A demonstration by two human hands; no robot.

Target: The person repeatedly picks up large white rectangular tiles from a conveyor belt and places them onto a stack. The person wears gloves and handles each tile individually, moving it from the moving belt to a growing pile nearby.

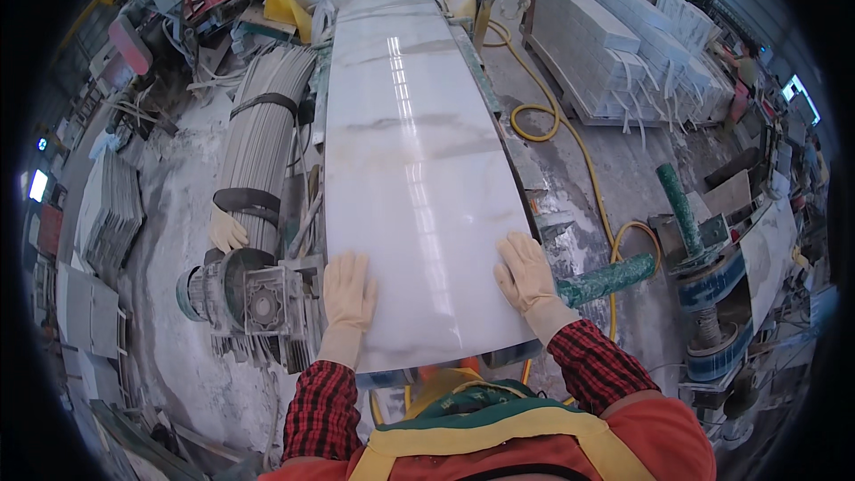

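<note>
A long polished white stone slab point(419, 187) with faint grey veins stretches away from my body. My left hand point(350, 296), in a cream rubber glove, lies flat on the slab's near left edge, its fingers stretched forward. At the near right edge rests my right hand point(530, 281), gloved the same way, fingers extended and thumb apart on the surface. Both hands are open and press on the stone rather than wrapping round it. Bright reflections run down the slab's middle.
Left of the slab are a dusty motor with gearbox point(258, 298), a strapped roll of slats point(267, 116) and a loose glove point(228, 230). On the right lie a yellow hose point(588, 160), a green roller point(614, 278) and stacked pale blocks point(597, 62). A person point(741, 80) stands far right.
</note>
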